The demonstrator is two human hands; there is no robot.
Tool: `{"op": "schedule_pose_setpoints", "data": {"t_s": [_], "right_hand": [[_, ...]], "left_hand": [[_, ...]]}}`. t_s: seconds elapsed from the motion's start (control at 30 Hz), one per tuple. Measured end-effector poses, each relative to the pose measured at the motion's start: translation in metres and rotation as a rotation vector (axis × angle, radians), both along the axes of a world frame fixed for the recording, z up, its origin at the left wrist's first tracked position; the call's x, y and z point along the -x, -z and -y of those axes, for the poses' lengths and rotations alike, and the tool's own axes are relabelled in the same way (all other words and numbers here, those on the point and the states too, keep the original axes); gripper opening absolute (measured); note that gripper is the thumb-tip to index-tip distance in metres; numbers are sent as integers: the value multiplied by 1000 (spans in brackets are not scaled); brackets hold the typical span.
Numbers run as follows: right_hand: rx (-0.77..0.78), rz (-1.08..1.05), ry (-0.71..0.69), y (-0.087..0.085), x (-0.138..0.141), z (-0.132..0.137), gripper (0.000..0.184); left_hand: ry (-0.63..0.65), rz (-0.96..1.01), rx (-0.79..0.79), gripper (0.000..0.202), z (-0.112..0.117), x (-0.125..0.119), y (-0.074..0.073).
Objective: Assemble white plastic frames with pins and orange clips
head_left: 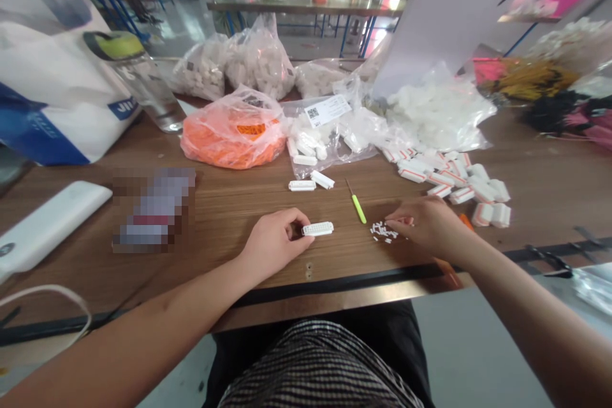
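1 perforated white block [319, 229] sits pinched in left hand [273, 241]; right hand [429, 223] bunched, hold unclear.

bright, even indoor light | white glare on glossy grey floor [191, 25] | soft shadows on brown wood-grain worktop [224, 194] | edges stretched, blurred | pixelated rectangular patch [155, 210] at left

The person wears a black-and-white checked top [325, 373] and black legwear [399, 331], forearms [186, 299] bare.
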State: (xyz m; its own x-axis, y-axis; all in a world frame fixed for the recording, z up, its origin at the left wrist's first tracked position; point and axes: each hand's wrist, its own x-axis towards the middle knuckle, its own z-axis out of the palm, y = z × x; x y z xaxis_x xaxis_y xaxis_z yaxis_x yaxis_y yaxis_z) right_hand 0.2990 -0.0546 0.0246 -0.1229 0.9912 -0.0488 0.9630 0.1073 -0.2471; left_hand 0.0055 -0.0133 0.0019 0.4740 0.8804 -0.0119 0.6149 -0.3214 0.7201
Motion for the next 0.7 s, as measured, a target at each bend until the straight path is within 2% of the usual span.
{"op": "schedule_pose_setpoints", "data": {"t_s": [0.17, 0.3, 0.4, 0.53, 0.7], "right_hand": [[-59, 1, 54, 5, 1, 3, 21], [-105, -190, 53, -3, 18, 1, 17], [-132, -374, -54, -10, 51, -4, 15], [-121, -427, -257, -9, 93, -15, 12], [-90, -402, -313, 0, 111, -25, 12]], "left_hand": [[3, 10, -29, 9, 2, 0, 0], [3, 44, -36, 10, 3, 0, -1], [-4, 61, -21, 13, 3, -1, -2], [-20, 62, 12, 17, 3, -1, -1], [-15, 58, 0, 11, 2, 1, 3]]}}
